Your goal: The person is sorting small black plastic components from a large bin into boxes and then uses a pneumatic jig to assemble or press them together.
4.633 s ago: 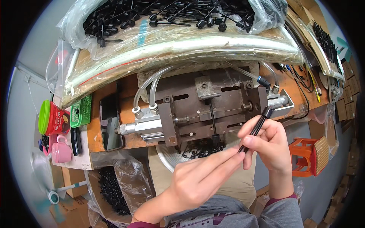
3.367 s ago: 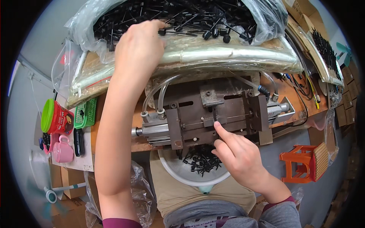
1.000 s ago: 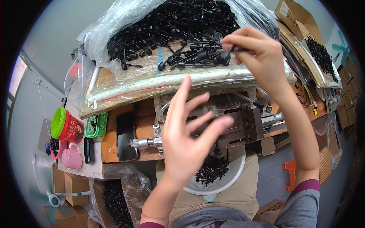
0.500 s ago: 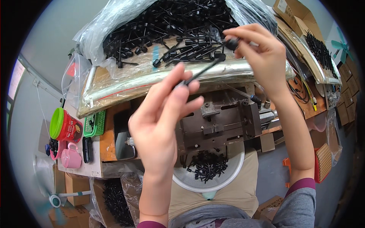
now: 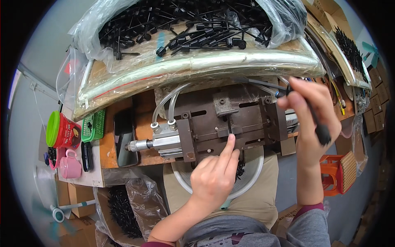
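My left hand reaches over the front of a dark metal fixture, index finger stretched out and the others curled. Its fingertip touches the lower end of a thin black rod lying upright across the fixture's middle block. My right hand, to the right of the fixture, is closed around a black stemmed part with a thick knob at its lower end. A thin dark stem also points left from these fingers; whether it belongs to the same piece I cannot tell.
Many black stemmed parts lie on a plastic-wrapped board behind the fixture. A white basket with black pieces rests on my lap. At left are a phone, a pink mug, a green basket and a red tub.
My left hand has come down from the parts pile to the fixture, where its index finger now touches a rod. My right hand has moved down and right, still holding a black part.
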`<state>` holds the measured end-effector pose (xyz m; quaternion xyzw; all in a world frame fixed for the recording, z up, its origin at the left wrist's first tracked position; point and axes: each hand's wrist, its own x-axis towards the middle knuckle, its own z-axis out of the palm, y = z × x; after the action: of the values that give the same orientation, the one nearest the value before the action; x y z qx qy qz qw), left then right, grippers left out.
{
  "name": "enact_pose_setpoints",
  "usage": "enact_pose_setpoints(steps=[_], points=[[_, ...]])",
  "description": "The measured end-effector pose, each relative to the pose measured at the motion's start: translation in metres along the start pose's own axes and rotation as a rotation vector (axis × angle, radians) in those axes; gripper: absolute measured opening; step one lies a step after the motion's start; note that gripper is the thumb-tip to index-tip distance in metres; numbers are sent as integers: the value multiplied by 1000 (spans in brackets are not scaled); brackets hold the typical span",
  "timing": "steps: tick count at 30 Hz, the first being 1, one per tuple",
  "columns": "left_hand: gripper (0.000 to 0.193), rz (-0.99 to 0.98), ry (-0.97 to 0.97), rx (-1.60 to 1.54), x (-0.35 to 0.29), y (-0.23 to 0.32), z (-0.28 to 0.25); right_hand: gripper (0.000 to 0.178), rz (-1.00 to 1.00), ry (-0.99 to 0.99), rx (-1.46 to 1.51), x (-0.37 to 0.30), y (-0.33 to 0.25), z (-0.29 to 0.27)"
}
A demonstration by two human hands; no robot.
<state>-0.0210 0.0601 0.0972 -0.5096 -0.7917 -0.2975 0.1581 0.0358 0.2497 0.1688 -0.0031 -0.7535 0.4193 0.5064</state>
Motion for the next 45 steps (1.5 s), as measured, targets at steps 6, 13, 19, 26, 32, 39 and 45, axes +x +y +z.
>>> enact_pose_setpoints(steps=[6, 13, 19, 26, 32, 39, 45], points=[[31, -41, -75, 37, 8, 3, -9, 30, -5, 9, -230, -39, -9, -5], [50, -99, 223, -378, 13, 16, -18, 30, 108, -93, -232, -79, -23, -2], [41, -83, 121, -447, 13, 10, -32, 29, 196, -251, 23, -83, -23, 3], [36, -17, 6, -254, -4, 0, -11, 93, 499, -109, 546, -82, -23, -16], [30, 22, -99, 45, 8, 2, -7, 73, 462, 18, 487, -80, -26, -14], [28, 10, -219, 60, 19, 1, -22, 42, 99, -422, -152, -63, -31, -26], [25, 113, 150, -68, 74, -37, -59, 31, 98, -570, -347, -76, -27, -6]])
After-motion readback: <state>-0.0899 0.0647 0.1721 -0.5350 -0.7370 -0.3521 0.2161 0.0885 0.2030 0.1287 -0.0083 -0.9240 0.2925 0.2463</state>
